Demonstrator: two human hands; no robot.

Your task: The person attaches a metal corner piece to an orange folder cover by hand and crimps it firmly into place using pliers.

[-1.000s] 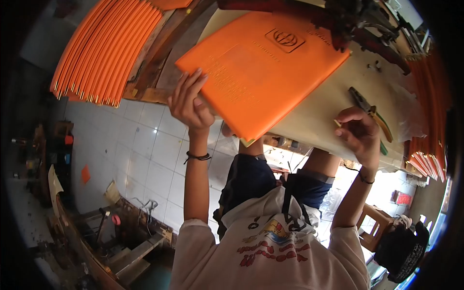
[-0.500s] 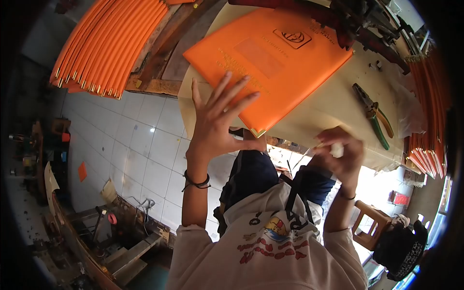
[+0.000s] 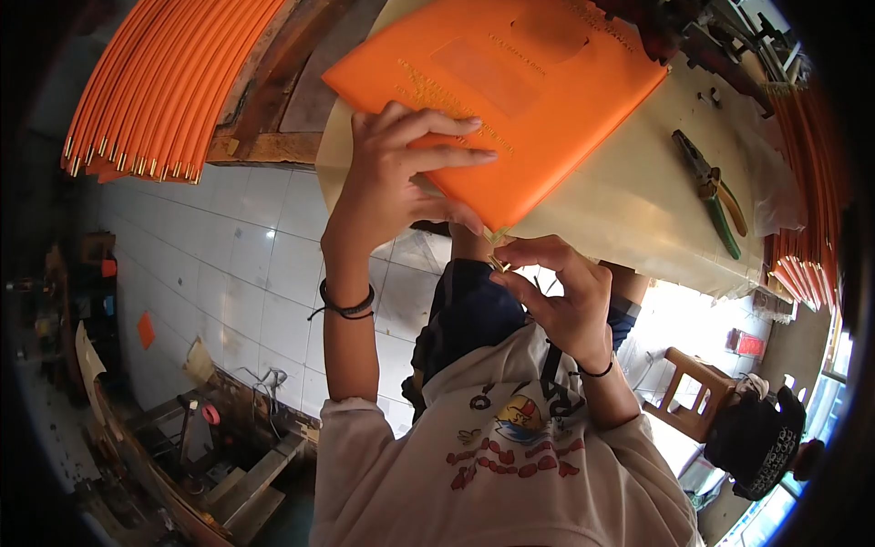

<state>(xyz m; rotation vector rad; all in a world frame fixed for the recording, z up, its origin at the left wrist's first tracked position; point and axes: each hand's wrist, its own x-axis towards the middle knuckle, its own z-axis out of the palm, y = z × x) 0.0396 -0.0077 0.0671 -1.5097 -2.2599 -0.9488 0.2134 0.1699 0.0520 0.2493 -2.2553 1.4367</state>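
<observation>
Work surface: a table covered in tan paper (image 3: 629, 196) fills the upper centre of the frame, with a brown wooden beam (image 3: 278, 148) along its left part and a dark metal apparatus (image 3: 674, 29) at the top. Floor: pale square tiles (image 3: 241, 246), with a small orange scrap (image 3: 146, 330) lying at the left. A brown slotted stool (image 3: 691, 387) stands at the lower right, beside a black fabric item with white lettering (image 3: 758, 439). The large flat orange folder with gold lettering (image 3: 561, 100) lies slantwise in the upper centre, its near corner at the table edge. The left hand (image 3: 387, 169) rests on it, fingers parted over the cover, thumb at that corner (whether they grip the edge, I cannot tell). The right hand (image 3: 565, 287) pinches a small gold-coloured metal piece (image 3: 499, 264) between thumb and forefinger, just below the corner. Pliers with green and orange handles (image 3: 713, 196) lie at the right, near a crumpled clear plastic sheet (image 3: 775, 191). Orange folders are stacked at the upper left (image 3: 173, 87) and more at the right edge (image 3: 807, 187). Containers: a red box (image 3: 747, 344) sits at the right, contents not visible; an open wooden framework (image 3: 264, 479) at the lower left contains a round red piece (image 3: 211, 414).
</observation>
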